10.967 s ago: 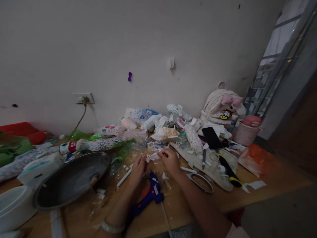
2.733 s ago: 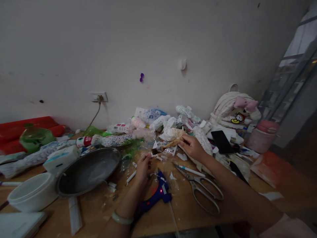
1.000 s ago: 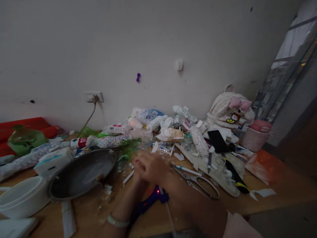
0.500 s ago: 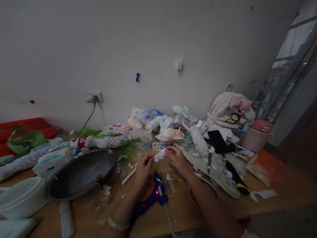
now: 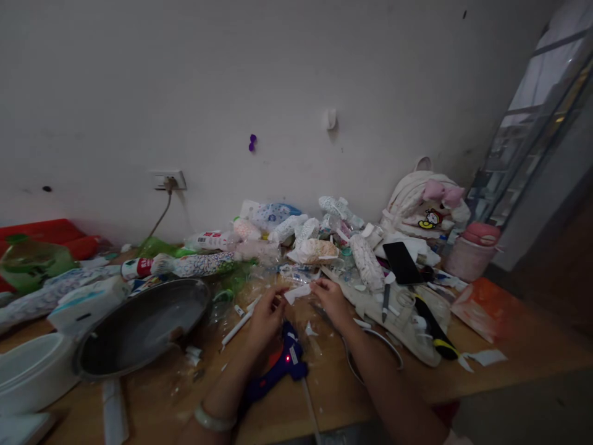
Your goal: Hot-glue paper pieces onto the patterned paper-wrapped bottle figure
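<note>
Between my hands, above the middle of the table, is a small white strip that looks like paper [image 5: 297, 293]. My right hand [image 5: 332, 301] pinches its right end between thumb and fingers. At the left end, the fingers of my left hand [image 5: 269, 312] are curled and pressed together on the strip. A blue hot glue gun [image 5: 288, 361] with a lit red light lies on the table just below my hands, its glue stick [image 5: 309, 405] pointing toward me. A white pen-like stick [image 5: 236, 329] rests left of my left hand.
To the left sit a large dark pan [image 5: 146, 327] and a white tub [image 5: 34, 368]. Wrapped bottles and plastic scraps pile up along the wall. On the right are a phone [image 5: 402, 263], a marker [image 5: 386, 301], a pink jar [image 5: 475, 252], a backpack [image 5: 424, 201] and a cable [image 5: 393, 346].
The white strip looks flatter and more stretched out between my hands than before. My view has turned slightly to the right. The glue gun stays in place.
</note>
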`<state>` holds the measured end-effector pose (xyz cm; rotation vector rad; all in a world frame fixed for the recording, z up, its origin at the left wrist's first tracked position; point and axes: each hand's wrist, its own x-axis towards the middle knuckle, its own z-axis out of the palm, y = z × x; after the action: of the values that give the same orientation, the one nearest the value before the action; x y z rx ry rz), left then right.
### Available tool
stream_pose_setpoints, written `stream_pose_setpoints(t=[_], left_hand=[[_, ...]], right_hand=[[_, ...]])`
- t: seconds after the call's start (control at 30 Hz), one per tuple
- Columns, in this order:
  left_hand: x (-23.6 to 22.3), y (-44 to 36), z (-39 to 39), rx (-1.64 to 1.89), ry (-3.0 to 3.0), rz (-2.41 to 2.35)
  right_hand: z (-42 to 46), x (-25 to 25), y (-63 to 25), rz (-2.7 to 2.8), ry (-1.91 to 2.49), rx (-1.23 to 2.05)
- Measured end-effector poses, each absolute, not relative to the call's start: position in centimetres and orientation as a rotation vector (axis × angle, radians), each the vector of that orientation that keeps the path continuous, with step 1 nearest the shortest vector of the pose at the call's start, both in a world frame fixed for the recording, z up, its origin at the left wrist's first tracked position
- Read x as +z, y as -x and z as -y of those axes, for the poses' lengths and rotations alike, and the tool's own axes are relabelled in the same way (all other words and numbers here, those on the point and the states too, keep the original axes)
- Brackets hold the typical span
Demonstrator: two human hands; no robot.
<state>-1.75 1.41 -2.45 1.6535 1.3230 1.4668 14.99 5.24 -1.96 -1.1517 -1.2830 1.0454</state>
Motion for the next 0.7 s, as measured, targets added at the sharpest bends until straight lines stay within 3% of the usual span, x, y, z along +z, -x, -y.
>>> stream_pose_setpoints(t=[0.7], left_hand=[[-2.1, 3.0, -1.4, 1.314, -2.112, -1.392]], right_hand=[[-4.3, -1.6, -14.6, 1.324, 1.169, 1.044]])
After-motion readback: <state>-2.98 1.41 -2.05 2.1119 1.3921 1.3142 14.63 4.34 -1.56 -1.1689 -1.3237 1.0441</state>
